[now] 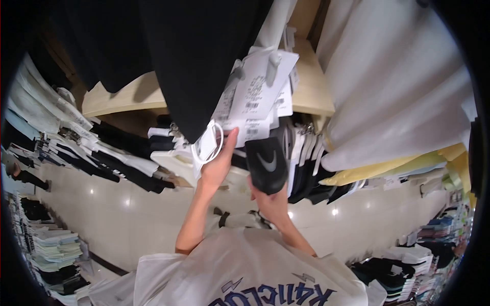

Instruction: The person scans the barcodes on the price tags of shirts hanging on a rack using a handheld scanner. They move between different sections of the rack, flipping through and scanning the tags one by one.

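Observation:
My left hand (218, 166) is closed on the lower edge of the white price tags (255, 94), its thumb lying along their front. Printed text and barcodes show on several of the tags, which overlap beside a hanging black garment (181, 61). A white loop with a small white piece (207, 145) hangs at the fingers of this hand. In my right hand (270, 201) is a black barcode scanner (266, 164) with a grey curved mark, just below the tags. The scanner hides most of the fingers around it.
A pale wooden shelf (125, 97) runs behind the garment. Clothes on hangers (306, 153) hang beneath, with a large white garment (398, 86) to the right. Folded clothes (53, 245) are stacked at lower left, and more folded clothes (403, 268) at lower right. The floor (138, 199) is glossy.

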Demonstrator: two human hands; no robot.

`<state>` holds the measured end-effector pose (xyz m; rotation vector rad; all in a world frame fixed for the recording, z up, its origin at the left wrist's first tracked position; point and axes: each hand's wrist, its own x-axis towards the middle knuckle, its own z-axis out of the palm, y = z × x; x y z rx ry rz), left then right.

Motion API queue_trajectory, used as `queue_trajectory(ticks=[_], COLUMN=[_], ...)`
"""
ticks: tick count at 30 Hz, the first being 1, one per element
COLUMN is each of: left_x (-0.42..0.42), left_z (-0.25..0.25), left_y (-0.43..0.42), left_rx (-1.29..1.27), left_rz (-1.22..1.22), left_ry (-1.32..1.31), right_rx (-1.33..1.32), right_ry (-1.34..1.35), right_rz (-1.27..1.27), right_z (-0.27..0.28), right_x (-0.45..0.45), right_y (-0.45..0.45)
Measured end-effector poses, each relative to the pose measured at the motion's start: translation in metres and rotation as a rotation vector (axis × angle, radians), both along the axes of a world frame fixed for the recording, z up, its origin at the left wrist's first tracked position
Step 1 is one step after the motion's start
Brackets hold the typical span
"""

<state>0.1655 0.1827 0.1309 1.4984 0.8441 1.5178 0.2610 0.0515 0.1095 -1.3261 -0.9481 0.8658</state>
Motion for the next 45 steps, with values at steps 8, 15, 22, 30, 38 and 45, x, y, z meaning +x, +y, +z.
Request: queue_trajectory(ticks=[8,15,22,30,38,45], left_x=[-0.007,-0.011,-0.007,0.010,0.021,0.088], left_z=[0.009,-0.005,0.000,-0.039,-0.053,-0.008], left_y=[-0.006,0.002,-0.004,-0.032,-0.061,-0.034], left_rx=[-0.040,-0.007,0.025,0.090,-0.202,-0.438], left_rz=[0.060,0.147,0.181,0.166,-0.276,-0.567], left_ry=[0.073,0.164,0.179,0.173,0.444,-0.108], right_rx=[0.056,0.047,0.017,-0.038,-0.098,-0.054], right_ry=[-0.016,0.005,-0.008,0.147,0.046,0.062], right_rz=[0.070,0.115,0.139,0.076,0.119,0.147], right_z=[0.003,0.002,0.000,-0.019,-0.030,-0.019], right_x=[0.001,0.002,0.014,0.039,0.068,0.072], right_y=[0.009,0.009,0.001,-0.021,-0.048,-0.063])
